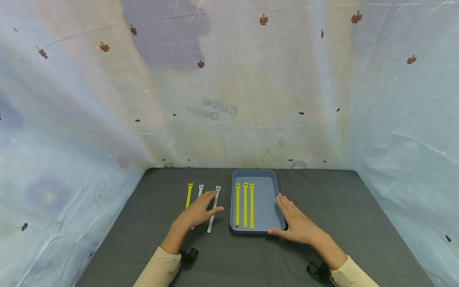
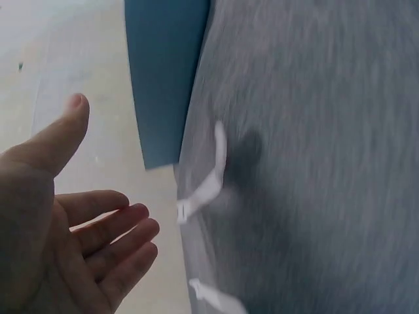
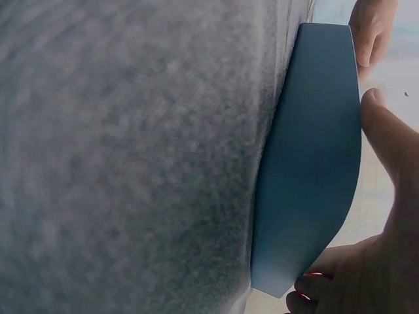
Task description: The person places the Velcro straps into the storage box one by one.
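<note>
My left hand (image 1: pixel 197 213) reaches over two white cable straps, its fingers fairly straight and thumb spread, holding nothing. The right-hand white strap (image 1: pixel 210 225) passes under the gap between thumb and fingers. The other white strap (image 1: pixel 201 188) is partly hidden by the hand. Left of it lies a yellow cable strap (image 1: pixel 189 196), its lower end covered. My right hand (image 1: pixel 299 225) rests at the near right corner of a blue-grey tray (image 1: pixel 267 207), straight fingers along the side and thumb at the front rim. Inside the tray, three yellow cable straps (image 1: pixel 245 205) lie side by side, heads away from me.
A dark grey cloth (image 1: pixel 229 263) covers the table. Patterned curtains (image 1: pixel 251 79) hang behind the table and along both sides. Each wrist wears a black strap, such as the left wristband (image 1: pixel 189 255).
</note>
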Demonstrator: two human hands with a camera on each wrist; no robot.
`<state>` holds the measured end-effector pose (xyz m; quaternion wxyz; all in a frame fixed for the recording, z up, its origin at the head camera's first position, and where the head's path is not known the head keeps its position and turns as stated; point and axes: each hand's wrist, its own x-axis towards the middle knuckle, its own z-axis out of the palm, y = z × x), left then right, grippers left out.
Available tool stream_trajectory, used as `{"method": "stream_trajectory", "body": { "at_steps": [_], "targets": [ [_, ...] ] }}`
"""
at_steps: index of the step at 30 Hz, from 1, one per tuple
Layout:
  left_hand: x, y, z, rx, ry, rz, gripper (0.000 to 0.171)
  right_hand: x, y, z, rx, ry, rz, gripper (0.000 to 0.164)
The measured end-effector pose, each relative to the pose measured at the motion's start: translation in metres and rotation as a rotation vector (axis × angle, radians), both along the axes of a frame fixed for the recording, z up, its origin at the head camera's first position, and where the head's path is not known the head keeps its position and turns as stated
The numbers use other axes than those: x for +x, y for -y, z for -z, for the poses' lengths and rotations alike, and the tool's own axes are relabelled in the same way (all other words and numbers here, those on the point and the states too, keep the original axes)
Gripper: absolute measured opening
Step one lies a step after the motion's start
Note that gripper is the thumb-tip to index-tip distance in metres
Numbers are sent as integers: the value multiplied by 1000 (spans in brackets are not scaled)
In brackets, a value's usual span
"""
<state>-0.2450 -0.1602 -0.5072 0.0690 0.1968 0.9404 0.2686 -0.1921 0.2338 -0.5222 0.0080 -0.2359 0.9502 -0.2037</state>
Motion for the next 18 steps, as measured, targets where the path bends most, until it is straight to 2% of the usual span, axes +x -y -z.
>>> {"method": "stream_trajectory", "body": {
  "at_steps": [7,15,18],
  "targets": [
    [-13,24,-7,82,4,-74,78,1,1,-1,4,1,6,124],
    [-24,49,-4,146,-10,-97,69,1,1,0,4,16,12,125],
    [-28,56,-3,167,-11,-125,62,1,1,0,1,25,16,125]
  ]
}}
